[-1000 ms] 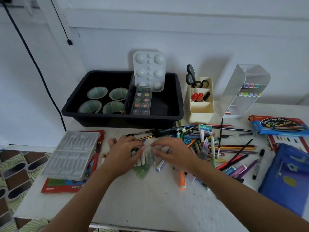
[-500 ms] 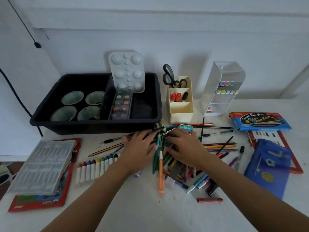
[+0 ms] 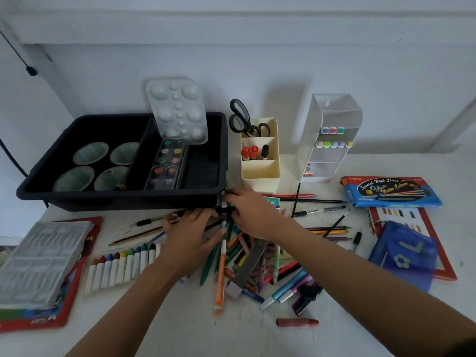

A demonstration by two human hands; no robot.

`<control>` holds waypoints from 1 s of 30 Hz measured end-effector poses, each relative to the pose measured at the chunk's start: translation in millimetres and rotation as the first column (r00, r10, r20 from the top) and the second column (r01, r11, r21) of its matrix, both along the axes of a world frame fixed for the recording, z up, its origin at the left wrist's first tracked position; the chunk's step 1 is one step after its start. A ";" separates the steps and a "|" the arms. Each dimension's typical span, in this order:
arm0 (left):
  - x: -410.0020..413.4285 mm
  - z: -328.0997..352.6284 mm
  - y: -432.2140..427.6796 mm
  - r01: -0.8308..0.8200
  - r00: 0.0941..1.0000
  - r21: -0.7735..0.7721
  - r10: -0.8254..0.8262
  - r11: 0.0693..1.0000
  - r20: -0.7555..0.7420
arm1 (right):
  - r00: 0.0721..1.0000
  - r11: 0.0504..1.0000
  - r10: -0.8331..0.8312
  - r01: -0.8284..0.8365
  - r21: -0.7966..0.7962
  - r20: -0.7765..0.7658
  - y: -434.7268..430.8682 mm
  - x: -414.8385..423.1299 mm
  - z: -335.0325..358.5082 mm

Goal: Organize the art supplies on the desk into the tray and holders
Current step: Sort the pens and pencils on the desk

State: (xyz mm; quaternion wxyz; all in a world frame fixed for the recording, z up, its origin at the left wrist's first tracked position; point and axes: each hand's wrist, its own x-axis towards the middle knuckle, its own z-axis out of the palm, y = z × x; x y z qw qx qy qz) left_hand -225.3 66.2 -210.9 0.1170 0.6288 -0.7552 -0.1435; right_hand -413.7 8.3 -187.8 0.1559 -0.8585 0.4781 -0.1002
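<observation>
Now, both hands on the pen pile

I see the left hand [image 3: 190, 235] and right hand [image 3: 251, 215] pressed toward each other over the top of the pen pile [image 3: 237, 253], hard by the black tray [image 3: 116, 199]; whether any fingers close on pens, I cannot tell. My worry is that a loose scoop sheds round pens, which roll for the near desk edge; the right hand sits near the cream holder [image 3: 260, 180], so a sharp lift could tip it, scissors [image 3: 243, 121] and all.

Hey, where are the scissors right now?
In the head view, the scissors stand in the back slot of the cream holder, just right of the black tray and left of the clear marker stand.
</observation>
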 end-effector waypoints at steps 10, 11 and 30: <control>16.7 -0.2 -3.9 0.046 0.998 -0.035 -0.047 0.998 -0.037 | 0.958 0.978 0.016 -0.074 -0.194 -0.285 -4.2 8.2 -6.0; 17.0 2.4 -4.5 0.049 0.999 -0.034 -0.050 0.998 -0.020 | 0.956 0.975 0.015 -0.079 -0.209 -0.294 -4.4 7.4 -6.8; 113.1 32.6 9.7 0.070 0.935 -0.011 -0.069 0.997 -0.349 | 0.905 0.996 -0.053 0.076 -0.037 0.422 62.8 50.0 -1.8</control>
